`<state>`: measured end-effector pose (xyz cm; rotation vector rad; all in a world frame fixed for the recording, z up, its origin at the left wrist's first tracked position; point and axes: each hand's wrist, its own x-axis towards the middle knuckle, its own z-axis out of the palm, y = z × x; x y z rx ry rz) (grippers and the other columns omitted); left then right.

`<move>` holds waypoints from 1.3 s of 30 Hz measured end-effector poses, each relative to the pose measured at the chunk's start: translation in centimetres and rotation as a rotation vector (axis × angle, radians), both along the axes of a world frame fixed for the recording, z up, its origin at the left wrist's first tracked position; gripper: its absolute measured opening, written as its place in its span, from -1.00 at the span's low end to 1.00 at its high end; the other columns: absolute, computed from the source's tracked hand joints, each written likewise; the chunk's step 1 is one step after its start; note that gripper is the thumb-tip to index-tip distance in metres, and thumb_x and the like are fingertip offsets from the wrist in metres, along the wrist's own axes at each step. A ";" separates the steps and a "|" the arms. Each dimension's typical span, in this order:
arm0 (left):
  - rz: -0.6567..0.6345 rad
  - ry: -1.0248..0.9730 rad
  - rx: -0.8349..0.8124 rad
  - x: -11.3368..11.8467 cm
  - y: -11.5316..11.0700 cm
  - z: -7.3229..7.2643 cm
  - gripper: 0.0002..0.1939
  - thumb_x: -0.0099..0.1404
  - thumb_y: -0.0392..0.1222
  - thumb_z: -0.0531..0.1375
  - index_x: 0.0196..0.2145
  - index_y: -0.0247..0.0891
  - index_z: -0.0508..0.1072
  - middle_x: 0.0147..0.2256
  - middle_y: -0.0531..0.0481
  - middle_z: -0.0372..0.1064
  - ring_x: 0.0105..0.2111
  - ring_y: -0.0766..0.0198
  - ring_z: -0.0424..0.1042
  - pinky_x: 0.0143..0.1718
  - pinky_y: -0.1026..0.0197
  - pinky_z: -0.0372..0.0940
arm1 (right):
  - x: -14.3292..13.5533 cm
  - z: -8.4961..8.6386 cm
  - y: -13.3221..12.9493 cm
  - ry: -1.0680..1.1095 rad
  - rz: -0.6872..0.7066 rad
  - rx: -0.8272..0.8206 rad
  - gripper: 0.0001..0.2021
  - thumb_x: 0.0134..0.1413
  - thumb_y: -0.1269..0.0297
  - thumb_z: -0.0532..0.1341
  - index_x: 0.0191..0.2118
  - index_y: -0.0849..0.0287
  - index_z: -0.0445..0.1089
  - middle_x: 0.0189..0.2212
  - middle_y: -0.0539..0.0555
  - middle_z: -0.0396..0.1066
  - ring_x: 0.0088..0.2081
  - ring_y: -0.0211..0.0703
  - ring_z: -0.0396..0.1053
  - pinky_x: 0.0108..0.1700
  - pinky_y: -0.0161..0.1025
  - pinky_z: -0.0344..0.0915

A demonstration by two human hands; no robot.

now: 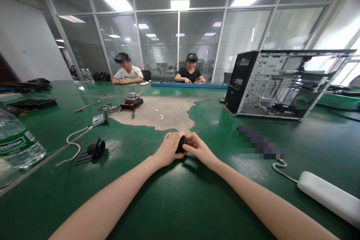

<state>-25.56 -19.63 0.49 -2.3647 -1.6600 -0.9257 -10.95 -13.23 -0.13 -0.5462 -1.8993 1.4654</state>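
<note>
Between my two hands is a small black part (180,144), mostly covered by fingers, so its exact kind does not show. My left hand (169,149) wraps round it from the left, with the back of the hand facing up. From the other side my right hand (200,149) grips it between thumb and fingers. Both hands are just above or on the green tabletop (174,202); contact with it cannot be made out. A black plastic piece with slats (95,149) lies on the table to the left of my hands.
An open computer case (270,86) stands at the right, with a white power bank-like block (329,195) nearer me. At left are a large water bottle (19,142), a metal bracket with cable (99,119) and a cooler fan (132,100). Two people sit across the table.
</note>
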 end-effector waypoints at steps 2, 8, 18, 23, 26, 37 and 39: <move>0.000 0.004 0.000 0.0 0.0 0.0 -0.42 -0.06 -0.23 0.21 -0.08 -0.22 0.07 -0.14 -0.06 0.19 -0.11 0.13 0.17 -0.07 0.06 0.03 | -0.1 -0.1 0.0 0.007 -0.013 -0.012 -0.77 -0.10 0.14 0.14 -0.32 0.12 0.16 -0.35 -0.02 0.27 -0.32 -0.27 0.29 -0.26 -0.26 0.25; 0.004 -0.004 -0.008 -0.1 0.2 -0.1 -0.41 -0.06 -0.22 0.21 -0.07 -0.21 0.07 -0.15 -0.07 0.19 -0.11 0.13 0.17 -0.07 0.06 0.03 | -0.3 -0.3 0.2 -0.017 -0.076 -0.007 -0.73 -0.11 0.13 0.14 -0.27 0.14 0.21 -0.33 0.01 0.27 -0.29 -0.25 0.27 -0.22 -0.23 0.22; -0.001 -0.030 -0.009 0.0 -0.1 0.1 -0.45 -0.05 -0.22 0.20 -0.09 -0.19 0.09 -0.16 -0.06 0.20 -0.12 0.13 0.18 -0.09 0.04 0.03 | 0.0 0.5 -0.3 0.004 0.001 -0.074 -0.75 -0.13 0.14 0.17 -0.31 0.11 0.17 -0.37 -0.02 0.27 -0.31 -0.26 0.28 -0.24 -0.25 0.23; 0.001 -0.028 -0.003 -0.1 0.0 0.0 -0.44 -0.05 -0.20 0.21 -0.08 -0.20 0.09 -0.16 -0.07 0.20 -0.12 0.12 0.18 -0.09 0.03 0.04 | -0.3 0.2 -0.2 -0.026 -0.053 -0.038 -0.73 -0.10 0.13 0.13 -0.27 0.14 0.19 -0.36 0.01 0.28 -0.30 -0.24 0.27 -0.23 -0.24 0.22; 0.002 -0.016 0.001 -0.2 0.0 -0.1 -0.40 -0.06 -0.20 0.22 -0.07 -0.21 0.07 -0.14 -0.08 0.19 -0.11 0.11 0.17 -0.08 0.04 0.04 | -0.2 0.1 0.0 -0.029 -0.042 -0.029 -0.75 -0.11 0.14 0.15 -0.30 0.16 0.21 -0.35 0.01 0.28 -0.29 -0.24 0.26 -0.21 -0.24 0.20; 0.010 -0.023 0.001 0.0 0.1 -0.1 -0.43 -0.06 -0.20 0.21 -0.09 -0.19 0.08 -0.15 -0.07 0.20 -0.12 0.11 0.18 -0.09 0.03 0.04 | -0.2 0.3 -0.2 -0.026 -0.051 -0.055 -0.73 -0.13 0.13 0.16 -0.29 0.13 0.20 -0.37 0.00 0.28 -0.31 -0.24 0.27 -0.24 -0.23 0.22; 0.008 -0.021 0.000 -0.1 0.2 -0.2 -0.42 -0.07 -0.21 0.21 -0.08 -0.19 0.08 -0.15 -0.07 0.20 -0.12 0.11 0.18 -0.09 0.03 0.04 | -0.2 0.4 -0.1 -0.036 -0.052 -0.050 -0.73 -0.13 0.14 0.17 -0.28 0.14 0.21 -0.35 0.01 0.28 -0.29 -0.23 0.26 -0.22 -0.23 0.21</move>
